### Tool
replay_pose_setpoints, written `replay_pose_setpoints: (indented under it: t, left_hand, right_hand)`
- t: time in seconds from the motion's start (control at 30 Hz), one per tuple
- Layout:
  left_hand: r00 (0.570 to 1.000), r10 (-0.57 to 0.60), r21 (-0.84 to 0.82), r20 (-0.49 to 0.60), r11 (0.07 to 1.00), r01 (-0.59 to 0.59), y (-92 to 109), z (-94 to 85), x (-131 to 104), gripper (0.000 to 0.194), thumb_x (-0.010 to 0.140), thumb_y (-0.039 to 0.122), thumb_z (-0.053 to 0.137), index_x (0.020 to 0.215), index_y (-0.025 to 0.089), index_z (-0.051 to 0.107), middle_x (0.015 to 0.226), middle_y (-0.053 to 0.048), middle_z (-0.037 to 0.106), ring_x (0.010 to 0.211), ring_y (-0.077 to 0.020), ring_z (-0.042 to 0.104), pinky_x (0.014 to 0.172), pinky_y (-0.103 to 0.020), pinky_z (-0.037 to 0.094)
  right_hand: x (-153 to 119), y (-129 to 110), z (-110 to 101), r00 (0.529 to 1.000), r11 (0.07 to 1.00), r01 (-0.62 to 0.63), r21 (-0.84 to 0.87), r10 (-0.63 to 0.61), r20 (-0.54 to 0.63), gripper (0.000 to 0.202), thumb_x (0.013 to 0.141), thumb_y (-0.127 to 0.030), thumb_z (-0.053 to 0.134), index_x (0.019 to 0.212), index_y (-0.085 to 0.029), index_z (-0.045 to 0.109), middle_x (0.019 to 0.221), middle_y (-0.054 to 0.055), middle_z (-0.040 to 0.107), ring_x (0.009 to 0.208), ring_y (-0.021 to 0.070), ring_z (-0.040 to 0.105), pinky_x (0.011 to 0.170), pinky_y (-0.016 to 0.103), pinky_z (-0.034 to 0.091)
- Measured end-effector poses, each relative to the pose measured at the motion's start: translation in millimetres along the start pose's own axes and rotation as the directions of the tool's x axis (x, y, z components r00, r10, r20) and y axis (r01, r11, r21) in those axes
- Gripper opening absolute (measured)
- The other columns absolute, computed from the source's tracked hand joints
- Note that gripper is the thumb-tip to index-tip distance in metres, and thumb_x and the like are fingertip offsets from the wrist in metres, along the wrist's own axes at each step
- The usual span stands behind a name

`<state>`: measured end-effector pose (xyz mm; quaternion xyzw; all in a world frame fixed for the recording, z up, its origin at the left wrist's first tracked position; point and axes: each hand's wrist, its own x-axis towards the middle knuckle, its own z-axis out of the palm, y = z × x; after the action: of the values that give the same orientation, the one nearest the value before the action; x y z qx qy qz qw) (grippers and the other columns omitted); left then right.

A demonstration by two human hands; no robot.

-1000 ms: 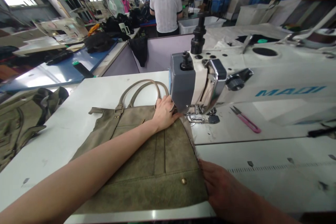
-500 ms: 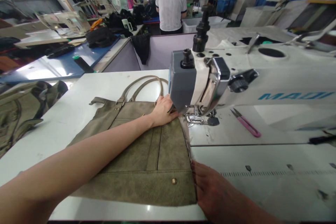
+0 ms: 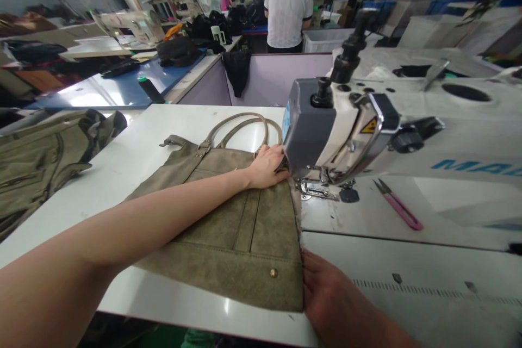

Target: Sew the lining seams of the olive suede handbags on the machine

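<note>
My right hand [image 3: 332, 293] met the olive bag's [image 3: 275, 228] near right edge, both farther left than a second before; my left hand [image 3: 267, 167], arm stretched across, lay on its far right, beside the sewing machine [image 3: 312, 133]; whether either pinched, I couldn't tell.
</note>
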<state>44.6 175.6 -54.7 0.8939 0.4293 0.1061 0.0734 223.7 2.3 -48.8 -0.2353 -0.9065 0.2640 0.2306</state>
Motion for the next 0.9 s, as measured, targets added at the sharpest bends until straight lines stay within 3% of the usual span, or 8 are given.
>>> replay_pose_setpoints:
  t: [0.17,0.3,0.47,0.53,0.6,0.67,0.77,0.9]
  left_hand:
    - [1.000,0.027,0.000,-0.004,1.000,-0.027,-8.5,4.3,8.9,0.023,0.084,0.027,0.058,0.104,0.018,0.063,0.109,-0.008,0.061,0.107,-0.0277,0.054,0.092,-0.041,0.042]
    - [0.999,0.050,0.014,-0.002,0.999,-0.050,-19.2,-0.4,11.4,0.022,0.083,0.026,0.059,0.102,0.016,0.065,0.115,-0.011,0.059,0.111,-0.0290,0.052,0.095,-0.043,0.043]
    - [0.987,0.150,0.049,-0.063,0.988,-0.147,-6.8,-28.6,-40.6,0.028,0.088,0.013,0.048,0.110,0.016,0.064,0.127,-0.012,0.054,0.121,-0.0260,0.047,0.103,-0.040,0.038]
    - [0.937,0.345,0.088,-0.051,0.936,-0.340,4.7,-38.8,-61.0,0.033,0.092,0.009,0.040,0.115,0.017,0.062,0.124,-0.010,0.058,0.119,-0.0225,0.049,0.104,-0.037,0.037]
    - [0.825,0.561,0.087,0.064,0.821,-0.564,15.3,-43.4,-67.2,0.037,0.097,0.011,0.033,0.124,0.020,0.057,0.126,-0.007,0.060,0.122,-0.0188,0.049,0.108,-0.035,0.033]
    - [0.725,0.661,0.056,0.191,0.731,-0.681,22.4,-42.8,-59.9,0.039,0.100,0.013,0.029,0.129,0.020,0.053,0.136,-0.005,0.056,0.131,-0.0157,0.043,0.112,-0.032,0.028]
    - [0.700,0.651,0.101,0.295,0.707,-0.700,23.6,-45.4,-41.3,0.033,0.098,0.015,0.034,0.118,0.017,0.059,0.135,-0.007,0.057,0.132,-0.0188,0.044,0.114,-0.036,0.025]
    - [0.715,0.557,0.236,0.423,0.694,-0.680,19.4,-82.5,-45.5,0.018,0.082,0.013,0.048,0.091,0.013,0.064,0.081,-0.009,0.069,0.084,-0.0234,0.064,0.105,-0.044,0.034]
  right_hand:
    - [0.1,4.9,1.3,0.999,0.998,0.014,-0.054,-0.012,0.038,0.040,0.093,-0.006,0.044,0.126,-0.022,0.061,0.113,0.006,0.070,0.110,0.0195,0.062,0.110,0.035,0.042]
    - [-2.5,8.3,1.3,0.998,0.997,0.045,-0.057,-0.048,-0.038,0.038,0.091,-0.008,0.040,0.121,-0.015,0.063,0.116,0.011,0.068,0.115,0.0229,0.059,0.111,0.039,0.040]
    - [-7.4,-8.7,-11.6,0.997,0.995,-0.078,0.065,0.076,0.027,0.030,0.091,-0.014,0.044,0.114,-0.012,0.064,0.120,0.015,0.065,0.124,0.0250,0.053,0.106,0.036,0.044]
    - [-7.5,-15.1,-12.7,0.992,0.983,-0.119,0.139,0.122,-0.020,0.029,0.092,-0.015,0.042,0.110,-0.014,0.065,0.118,0.014,0.065,0.122,0.0242,0.054,0.104,0.035,0.045]
    - [-6.6,-17.8,-10.8,0.982,0.962,-0.174,0.213,0.186,-0.038,0.028,0.092,-0.016,0.041,0.105,-0.016,0.066,0.115,0.012,0.067,0.116,0.0232,0.058,0.100,0.033,0.047]
    - [-6.5,-17.5,-7.4,0.974,0.942,-0.211,0.262,0.225,-0.027,0.026,0.093,-0.018,0.042,0.099,-0.017,0.067,0.110,0.011,0.068,0.110,0.0225,0.061,0.097,0.032,0.049]
    - [-8.9,-15.2,-2.3,0.977,0.947,-0.204,0.247,0.215,-0.018,0.024,0.093,-0.017,0.042,0.095,-0.017,0.066,0.106,0.011,0.069,0.104,0.0225,0.063,0.097,0.035,0.049]
    - [-12.7,-12.7,1.2,0.985,0.973,-0.164,0.161,0.171,-0.032,0.026,0.093,-0.014,0.042,0.107,-0.015,0.065,0.109,0.012,0.069,0.108,0.0229,0.062,0.104,0.038,0.044]
